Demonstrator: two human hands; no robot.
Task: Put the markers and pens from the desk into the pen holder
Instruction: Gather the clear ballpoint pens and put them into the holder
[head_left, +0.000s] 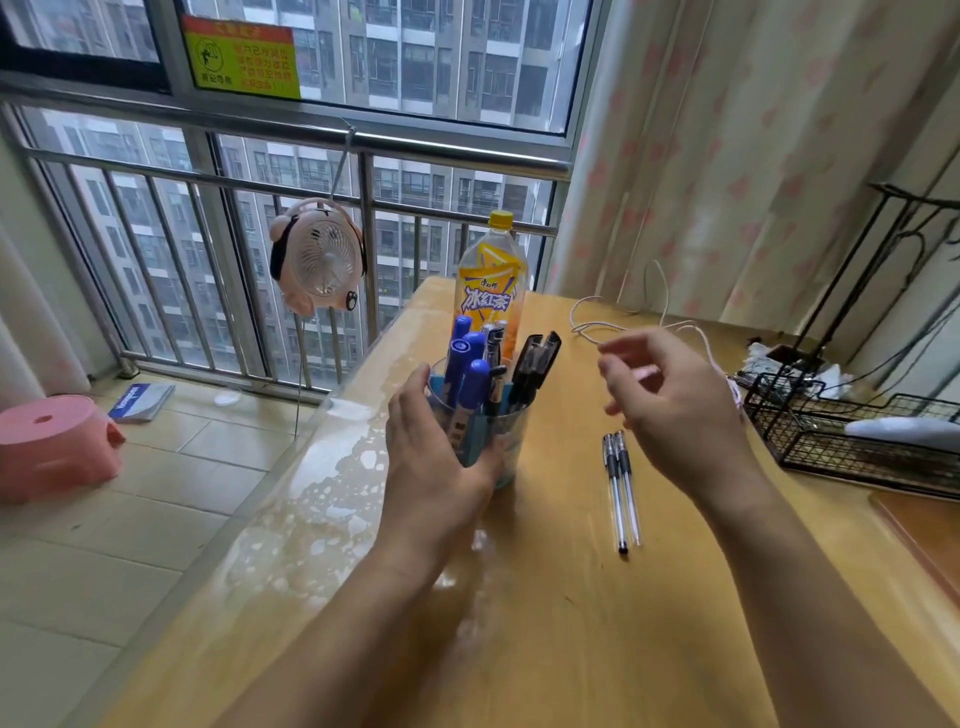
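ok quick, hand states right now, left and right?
Left hand: wrapped around the pen holder, steadying it.
Right hand: empty, fingers loosely curled, above the desk beside the two pens.

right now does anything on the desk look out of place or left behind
Yes: two pens lie flat on the desk, right of the pen holder, while the rest stand inside. Left hand grips the holder; right hand hovers empty.

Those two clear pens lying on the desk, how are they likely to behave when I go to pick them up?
The two clear pens look thin, stiff and light, so one hand should lift both. Their round barrels lie on the smooth desk, so a nudge may roll them. They lie side by side, seemingly touching, so pinching one will likely shift the other. The right hand hovers above them, empty.
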